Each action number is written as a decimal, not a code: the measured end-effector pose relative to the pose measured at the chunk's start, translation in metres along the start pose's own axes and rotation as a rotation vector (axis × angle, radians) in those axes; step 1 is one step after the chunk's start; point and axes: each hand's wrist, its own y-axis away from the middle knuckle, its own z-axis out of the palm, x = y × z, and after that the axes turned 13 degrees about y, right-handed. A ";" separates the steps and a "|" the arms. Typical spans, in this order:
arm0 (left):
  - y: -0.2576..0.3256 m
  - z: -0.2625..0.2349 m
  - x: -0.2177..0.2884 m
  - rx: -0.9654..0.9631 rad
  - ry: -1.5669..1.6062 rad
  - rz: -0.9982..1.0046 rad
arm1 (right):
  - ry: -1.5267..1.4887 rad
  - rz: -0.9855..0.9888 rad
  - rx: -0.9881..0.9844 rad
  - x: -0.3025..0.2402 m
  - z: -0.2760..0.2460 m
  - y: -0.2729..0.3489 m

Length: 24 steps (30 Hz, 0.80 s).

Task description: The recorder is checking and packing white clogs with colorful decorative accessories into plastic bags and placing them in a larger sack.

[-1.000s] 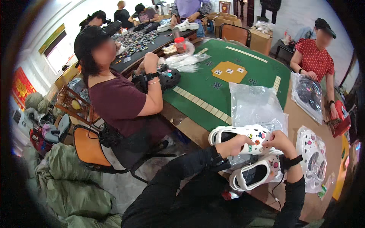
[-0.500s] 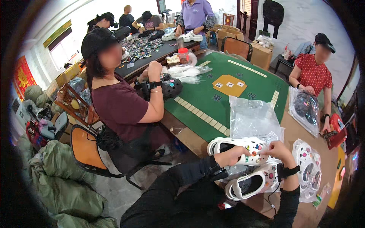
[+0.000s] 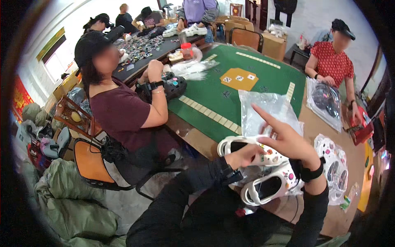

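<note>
The left hand (image 3: 242,155) is curling its fingers around the upper white clog (image 3: 247,149) at the table's near edge. The right hand (image 3: 286,138) is lifting above both clogs, fingers spread, holding nothing. A 2nd white clog (image 3: 269,187) is lying just below; a clear bag (image 3: 269,109) is lying beyond.

You get even, fairly bright daylight here, strongest from the window (image 3: 51,66) at upper left, which blows out white. Shadows under the green table (image 3: 230,99) stay soft. The clear plastic bag (image 3: 267,111) at its near right corner throws pale glare. Your raised right hand (image 3: 288,142) blurs slightly. Straight table edges bend, and a black fisheye rim swallows every corner.
</note>
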 end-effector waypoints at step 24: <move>-0.005 0.012 0.006 0.166 0.069 -0.096 | 0.417 0.618 -0.377 0.120 -0.018 0.030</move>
